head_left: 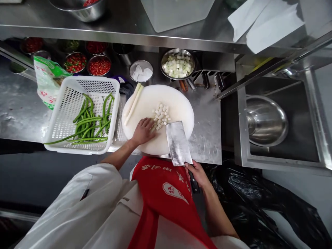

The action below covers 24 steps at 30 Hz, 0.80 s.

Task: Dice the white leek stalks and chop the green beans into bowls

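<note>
My right hand (pixel 197 174) grips the dark handle of a cleaver (pixel 178 142), whose broad blade lies over the right front of a round white cutting board (pixel 181 100). Its top corner is close to a loose heap of small white cut pieces (pixel 161 114) that look like scallion or leek. My left hand (pixel 144 131) rests on the board with fingers stretched out, their tips by the left side of the heap; I see nothing held in it. Two pale, peeled stalks (pixel 134 103) lie side by side along the board's left edge.
Left of the board stands a white plastic basket (pixel 53 129) holding green beans (pixel 89 124). Behind are a metal bowl of pale chopped pieces (pixel 178 65), a tin with white slices (pixel 141 72), chopped red chilies (pixel 99 66) and stored knives (pixel 205 80). A sink (pixel 287 157) is at right.
</note>
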### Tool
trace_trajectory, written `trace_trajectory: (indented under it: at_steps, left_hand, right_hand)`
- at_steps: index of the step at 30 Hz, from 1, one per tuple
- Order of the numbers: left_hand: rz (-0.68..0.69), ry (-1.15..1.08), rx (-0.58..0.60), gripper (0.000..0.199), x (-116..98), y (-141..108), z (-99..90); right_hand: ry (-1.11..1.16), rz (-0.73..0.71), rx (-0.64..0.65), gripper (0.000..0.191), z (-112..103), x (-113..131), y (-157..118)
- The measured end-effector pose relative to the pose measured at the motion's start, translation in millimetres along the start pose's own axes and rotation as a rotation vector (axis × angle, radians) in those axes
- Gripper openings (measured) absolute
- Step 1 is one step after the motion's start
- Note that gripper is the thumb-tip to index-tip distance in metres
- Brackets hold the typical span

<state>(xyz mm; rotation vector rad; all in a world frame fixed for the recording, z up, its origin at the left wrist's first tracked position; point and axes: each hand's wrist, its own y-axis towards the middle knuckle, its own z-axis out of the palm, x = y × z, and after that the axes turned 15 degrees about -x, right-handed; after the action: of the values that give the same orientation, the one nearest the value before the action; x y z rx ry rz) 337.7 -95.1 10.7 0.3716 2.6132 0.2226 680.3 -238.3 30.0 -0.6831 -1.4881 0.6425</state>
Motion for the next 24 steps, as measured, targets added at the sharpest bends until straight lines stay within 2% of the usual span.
trace_trajectory:
  at_steps: [5, 9, 13, 18, 21, 24]
  left_hand:
    - [-0.131, 0.093, -0.102, 0.073, -46, -14, 17.6]
    - [-0.230, 0.045, -0.215, 0.061, -63, -16, 27.3]
    - [-0.325, -0.032, -0.346, 0.043, -66, -16, 32.0]
    - [-0.370, -0.100, -0.467, 0.039, -62, -11, 27.3]
    - [-0.351, -0.120, -0.525, 0.037, -56, 8, 16.9]
    - [-0.326, -0.115, -0.563, 0.036, -41, 43, -0.1]
  right_hand:
    - [-0.032, 0.005, 0.059, 0.043, 34, -4, 4]
    - [-0.079, 0.003, 0.126, 0.043, 60, 6, 4]
    - [-0.115, -0.037, 0.124, 0.041, 72, 14, 4]
    - [-0.128, -0.053, 0.156, 0.040, 76, 27, 4]
    - [-0.122, -0.072, 0.169, 0.041, 81, 47, 9]
    - [-0.136, -0.121, 0.193, 0.039, 93, 80, 26]
